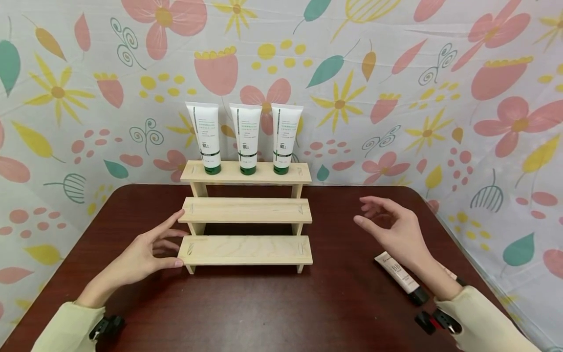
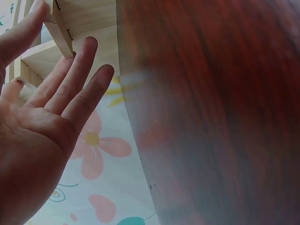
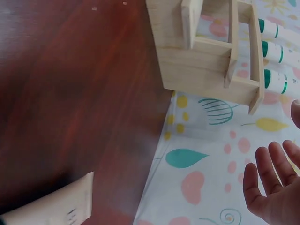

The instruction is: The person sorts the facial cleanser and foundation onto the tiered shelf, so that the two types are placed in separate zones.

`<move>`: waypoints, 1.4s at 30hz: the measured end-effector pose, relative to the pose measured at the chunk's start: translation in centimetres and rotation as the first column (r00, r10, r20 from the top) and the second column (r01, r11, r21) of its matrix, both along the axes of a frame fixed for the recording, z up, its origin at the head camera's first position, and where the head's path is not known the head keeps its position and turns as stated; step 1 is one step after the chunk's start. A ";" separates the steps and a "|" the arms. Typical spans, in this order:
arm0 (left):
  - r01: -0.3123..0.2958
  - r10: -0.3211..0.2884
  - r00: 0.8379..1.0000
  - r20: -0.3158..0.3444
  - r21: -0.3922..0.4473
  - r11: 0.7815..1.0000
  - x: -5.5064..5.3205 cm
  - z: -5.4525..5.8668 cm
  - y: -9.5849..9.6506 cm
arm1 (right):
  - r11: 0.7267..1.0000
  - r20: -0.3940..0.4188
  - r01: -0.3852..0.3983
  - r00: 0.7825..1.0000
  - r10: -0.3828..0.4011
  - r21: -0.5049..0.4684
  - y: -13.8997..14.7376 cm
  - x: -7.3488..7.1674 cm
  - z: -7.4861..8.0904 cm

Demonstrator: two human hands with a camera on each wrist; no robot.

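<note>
A three-step wooden stand [image 1: 246,249] carries three white tubes with green caps, the left tube [image 1: 205,134], the middle tube [image 1: 247,137] and the right tube [image 1: 286,137], upright on its top step. At the stand's left end, my left hand [image 1: 138,256] touches the steps with its thumb and index fingertip, the other fingers extended alongside. In the right wrist view my right hand [image 3: 276,183] holds nothing, its fingers loosely bent. It hovers right of the stand, above a beige BB cream tube [image 1: 398,274] with a black cap lying on the table.
A second beige tube [image 1: 448,271] lies mostly hidden behind my right wrist. The dark red-brown table [image 1: 264,308] extends under everything. A white cloth [image 1: 343,161] with printed flowers and leaves hangs behind the table and along its sides.
</note>
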State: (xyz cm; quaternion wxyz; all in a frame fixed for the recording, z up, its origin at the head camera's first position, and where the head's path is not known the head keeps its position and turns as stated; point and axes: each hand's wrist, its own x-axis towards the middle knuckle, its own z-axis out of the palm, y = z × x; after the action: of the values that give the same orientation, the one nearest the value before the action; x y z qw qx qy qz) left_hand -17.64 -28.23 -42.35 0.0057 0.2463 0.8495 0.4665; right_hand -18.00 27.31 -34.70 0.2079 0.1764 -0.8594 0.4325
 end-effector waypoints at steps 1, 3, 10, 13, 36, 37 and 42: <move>0.000 0.000 1.000 -0.001 -0.002 1.000 0.0 0.0 0.0 | 1.000 -0.002 0.004 1.000 -0.004 0.007 0.2 0.3 -0.1; -0.001 0.001 1.000 -0.002 -0.003 1.000 0.0 0.1 0.0 | 1.000 -0.007 0.014 1.000 -0.014 0.022 0.6 0.9 -0.4; 0.001 -0.001 1.000 0.002 -0.004 1.000 0.0 0.1 0.0 | 0.993 -0.010 0.072 0.997 -0.071 0.097 2.4 2.5 -1.4; 0.011 -0.011 1.000 0.001 0.001 1.000 -0.1 0.1 0.0 | 0.987 0.000 0.083 0.996 -0.084 0.137 3.1 3.1 -1.7; 0.016 -0.016 1.000 0.003 0.019 1.000 -0.1 0.0 0.0 | 0.920 0.268 -0.165 0.961 0.069 0.356 11.4 4.0 -4.4; 0.016 -0.016 1.000 0.000 0.017 1.000 -0.1 0.0 0.0 | 0.917 0.284 -0.178 0.956 0.075 0.357 11.7 3.9 -4.5; 0.013 -0.013 1.000 -0.005 0.012 1.000 -0.1 -0.1 0.0 | 0.899 0.336 -0.261 0.931 0.139 0.351 13.0 3.4 -5.2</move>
State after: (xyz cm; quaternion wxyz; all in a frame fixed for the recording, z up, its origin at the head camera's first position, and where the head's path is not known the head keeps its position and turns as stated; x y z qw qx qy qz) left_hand -17.74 -28.22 -42.44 0.0052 0.2527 0.8451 0.4711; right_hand -14.63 40.34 -39.86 -0.0117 0.2344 -0.9266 0.2938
